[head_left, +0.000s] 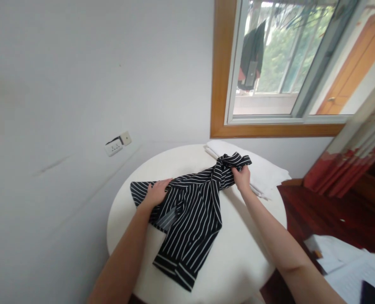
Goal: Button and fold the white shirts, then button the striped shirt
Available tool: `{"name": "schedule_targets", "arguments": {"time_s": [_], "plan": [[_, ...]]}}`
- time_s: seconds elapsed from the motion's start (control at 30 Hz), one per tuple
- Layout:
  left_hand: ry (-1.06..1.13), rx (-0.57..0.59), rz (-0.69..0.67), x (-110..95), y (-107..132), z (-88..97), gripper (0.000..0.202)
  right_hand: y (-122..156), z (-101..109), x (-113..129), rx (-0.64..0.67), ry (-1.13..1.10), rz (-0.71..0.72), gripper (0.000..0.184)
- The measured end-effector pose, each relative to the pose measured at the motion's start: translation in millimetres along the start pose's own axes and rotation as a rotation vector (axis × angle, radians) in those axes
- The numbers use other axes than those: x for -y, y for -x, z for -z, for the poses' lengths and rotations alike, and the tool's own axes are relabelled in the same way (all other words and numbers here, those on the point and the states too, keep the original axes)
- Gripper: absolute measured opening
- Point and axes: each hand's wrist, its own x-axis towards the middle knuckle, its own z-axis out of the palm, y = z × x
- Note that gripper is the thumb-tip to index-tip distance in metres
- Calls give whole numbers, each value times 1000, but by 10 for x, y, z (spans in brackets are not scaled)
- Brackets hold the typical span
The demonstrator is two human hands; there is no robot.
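Through the head camera I counted two hands, both of them on one black shirt with white stripes (196, 202). The shirt lay spread across one round white table (238, 257), with one sleeve (193, 236) running toward me and ending in a cuff (174, 270) close to the near edge.

The right hand (242, 177) was closed on the bunched end of the shirt, thumb on the near side and the gathered fabric rising just beyond the knuckles. The left hand (157, 192) lay palm down on the other end, fingers together along the far edge; I could not tell whether it pinched any fabric. Most of the shirt stretched between the two hands, and the sleeve fell on my side of both.

One folded white cloth (266, 171) lay at the table's far right, just behind the right hand. Two plates were on the wall: one socket (113, 147) and one smaller plate (125, 138) beside it. I saw one wood-framed window (223, 67), one red-and-cream curtain (342, 156) and, through the glass, one wooden door (355, 71). White papers (358, 270) overlapped at lower right, too jumbled to count.
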Motion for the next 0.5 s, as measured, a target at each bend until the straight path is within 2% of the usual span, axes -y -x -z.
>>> {"name": "schedule_targets", "arguments": {"time_s": [0.07,0.13,0.23,0.3,0.37,0.43,0.5], "plan": [[79,67,-114,94,14,33,63,-78,20,-126,-12,112,-2,29],[115,153,-245,95,33,37,76,-127,29,-232,-15,177,-28,27],[54,259,-305,-98,68,-21,91,-160,32,-345,-14,207,-87,30],[24,235,-289,-300,79,-94,85,-162,33,-388,-6,190,-116,33],[77,148,-312,-496,76,-169,71,-150,35,-405,-2,158,-122,36],[203,84,-347,-651,74,-214,57,-133,36,-399,-12,129,-111,36],[379,109,-323,-760,98,-202,43,-119,35,-373,-31,115,-90,34]]}}
